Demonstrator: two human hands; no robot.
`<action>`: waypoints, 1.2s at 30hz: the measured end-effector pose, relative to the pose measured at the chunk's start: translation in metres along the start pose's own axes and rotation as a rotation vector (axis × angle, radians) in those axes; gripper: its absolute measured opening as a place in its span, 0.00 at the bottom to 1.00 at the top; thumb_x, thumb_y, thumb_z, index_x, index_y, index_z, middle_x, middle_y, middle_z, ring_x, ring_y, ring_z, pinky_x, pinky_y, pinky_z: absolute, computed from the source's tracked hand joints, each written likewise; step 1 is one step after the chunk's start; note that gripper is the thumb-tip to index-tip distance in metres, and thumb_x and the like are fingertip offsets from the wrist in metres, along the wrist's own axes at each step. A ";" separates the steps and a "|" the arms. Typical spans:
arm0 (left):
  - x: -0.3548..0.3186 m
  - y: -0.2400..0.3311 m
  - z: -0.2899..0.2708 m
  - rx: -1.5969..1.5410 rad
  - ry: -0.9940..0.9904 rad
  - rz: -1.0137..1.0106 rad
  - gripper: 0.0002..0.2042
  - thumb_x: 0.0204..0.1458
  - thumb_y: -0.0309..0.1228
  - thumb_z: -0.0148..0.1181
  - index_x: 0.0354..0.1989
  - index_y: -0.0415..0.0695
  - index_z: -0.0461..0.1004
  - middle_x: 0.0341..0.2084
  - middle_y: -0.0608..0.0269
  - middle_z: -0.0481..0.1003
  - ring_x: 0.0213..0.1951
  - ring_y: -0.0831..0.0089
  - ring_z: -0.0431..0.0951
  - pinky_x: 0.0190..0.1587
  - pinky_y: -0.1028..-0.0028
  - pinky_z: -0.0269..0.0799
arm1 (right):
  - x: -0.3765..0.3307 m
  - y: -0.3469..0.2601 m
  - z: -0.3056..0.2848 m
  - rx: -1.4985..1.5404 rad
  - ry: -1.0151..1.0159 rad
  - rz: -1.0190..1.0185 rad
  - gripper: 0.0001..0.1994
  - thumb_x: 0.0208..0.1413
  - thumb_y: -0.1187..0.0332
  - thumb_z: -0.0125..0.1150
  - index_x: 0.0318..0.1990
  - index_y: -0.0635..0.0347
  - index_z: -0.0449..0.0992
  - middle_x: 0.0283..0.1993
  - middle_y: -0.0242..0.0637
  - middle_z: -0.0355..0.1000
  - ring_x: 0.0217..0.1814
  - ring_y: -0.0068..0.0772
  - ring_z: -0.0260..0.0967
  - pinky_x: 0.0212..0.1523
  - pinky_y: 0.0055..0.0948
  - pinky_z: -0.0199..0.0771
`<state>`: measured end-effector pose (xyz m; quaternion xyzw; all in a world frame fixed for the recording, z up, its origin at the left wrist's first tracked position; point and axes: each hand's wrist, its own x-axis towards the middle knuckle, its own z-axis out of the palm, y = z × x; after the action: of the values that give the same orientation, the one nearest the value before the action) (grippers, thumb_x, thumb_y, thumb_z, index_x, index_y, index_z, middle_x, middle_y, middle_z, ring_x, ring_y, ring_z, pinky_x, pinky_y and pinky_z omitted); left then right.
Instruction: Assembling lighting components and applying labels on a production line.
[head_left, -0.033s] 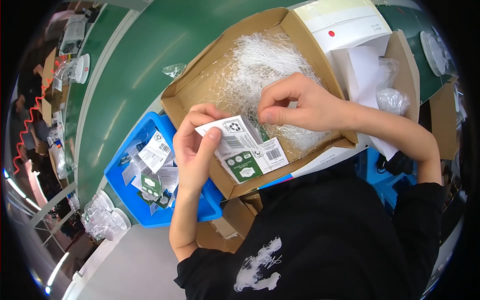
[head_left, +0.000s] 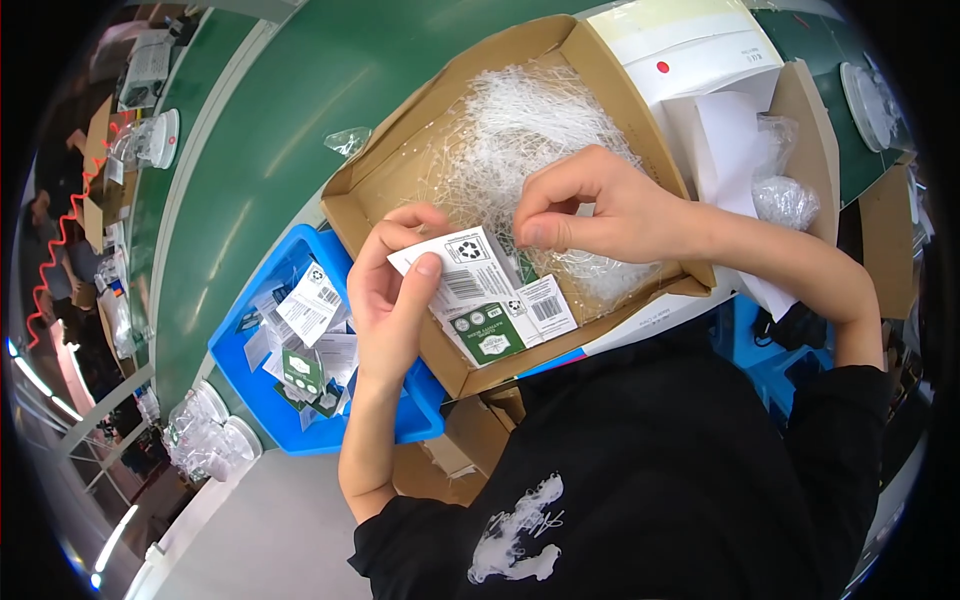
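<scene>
By the left hand [head_left: 384, 308], a white rectangular printed card [head_left: 462, 262] is clamped over the brown cardboard tray's [head_left: 622, 90] near-left part; just rightward, the right hand [head_left: 608, 203] is held, thumb and forefinger together, any grip uncertain.

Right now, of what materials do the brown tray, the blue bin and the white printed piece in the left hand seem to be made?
Brown tray: apparently matte cardboard, by its folded brown walls. Blue bin: probably moulded plastic, smooth with a slight sheen. White printed piece in the left hand: likely thin card or paper, flat and crisp-edged; coating unclear.
</scene>
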<state>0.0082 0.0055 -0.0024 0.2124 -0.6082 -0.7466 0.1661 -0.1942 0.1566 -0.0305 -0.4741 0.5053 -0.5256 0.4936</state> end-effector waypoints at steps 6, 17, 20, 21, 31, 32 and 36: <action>0.001 0.007 0.006 0.081 -0.015 -0.122 0.10 0.55 0.17 0.56 0.45 0.37 0.68 0.40 0.52 0.78 0.41 0.76 0.78 0.44 0.77 0.75 | -0.002 -0.003 0.000 0.102 0.005 0.038 0.07 0.60 0.71 0.58 0.40 0.64 0.79 0.30 0.33 0.76 0.31 0.19 0.70 0.33 0.22 0.70; -0.002 0.000 0.002 0.314 -0.129 -0.078 0.09 0.52 0.18 0.63 0.42 0.36 0.77 0.37 0.59 0.79 0.38 0.79 0.77 0.40 0.80 0.73 | -0.001 0.000 0.002 -0.075 0.035 -0.066 0.06 0.58 0.73 0.59 0.40 0.63 0.80 0.32 0.36 0.78 0.29 0.23 0.74 0.31 0.22 0.72; -0.005 0.004 0.010 0.334 -0.029 -0.148 0.11 0.51 0.18 0.64 0.43 0.37 0.77 0.37 0.61 0.78 0.37 0.79 0.76 0.40 0.80 0.72 | -0.002 0.000 0.001 -0.078 0.032 -0.029 0.06 0.57 0.72 0.61 0.39 0.63 0.80 0.31 0.36 0.79 0.28 0.23 0.74 0.28 0.23 0.71; -0.005 0.003 0.013 0.335 -0.030 -0.150 0.11 0.51 0.18 0.64 0.43 0.37 0.77 0.37 0.61 0.78 0.37 0.79 0.76 0.40 0.80 0.72 | -0.003 0.000 0.000 -0.120 -0.001 -0.048 0.06 0.57 0.72 0.61 0.39 0.63 0.80 0.30 0.35 0.78 0.27 0.24 0.73 0.27 0.23 0.70; -0.008 0.001 0.025 0.287 0.034 -0.160 0.06 0.51 0.19 0.64 0.36 0.37 0.75 0.33 0.63 0.79 0.35 0.79 0.77 0.37 0.80 0.72 | -0.004 0.006 0.003 -0.246 -0.035 -0.131 0.04 0.54 0.72 0.64 0.35 0.60 0.80 0.25 0.34 0.76 0.21 0.28 0.71 0.24 0.24 0.69; -0.008 0.001 0.023 0.382 -0.022 -0.111 0.06 0.51 0.19 0.64 0.36 0.37 0.75 0.33 0.63 0.79 0.34 0.79 0.78 0.36 0.79 0.73 | -0.004 0.007 0.003 -0.245 -0.035 -0.132 0.04 0.54 0.72 0.64 0.35 0.60 0.80 0.25 0.34 0.76 0.21 0.28 0.71 0.24 0.24 0.69; -0.010 0.000 0.024 0.617 -0.120 -0.005 0.08 0.50 0.21 0.66 0.37 0.39 0.75 0.30 0.62 0.80 0.31 0.78 0.79 0.33 0.79 0.73 | -0.005 0.006 0.003 -0.347 -0.025 -0.120 0.02 0.52 0.72 0.64 0.33 0.59 0.80 0.22 0.34 0.74 0.20 0.28 0.71 0.23 0.25 0.68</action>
<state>0.0040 0.0304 0.0030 0.2098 -0.8142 -0.5385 0.0556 -0.1904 0.1612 -0.0365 -0.5880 0.5531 -0.4531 0.3782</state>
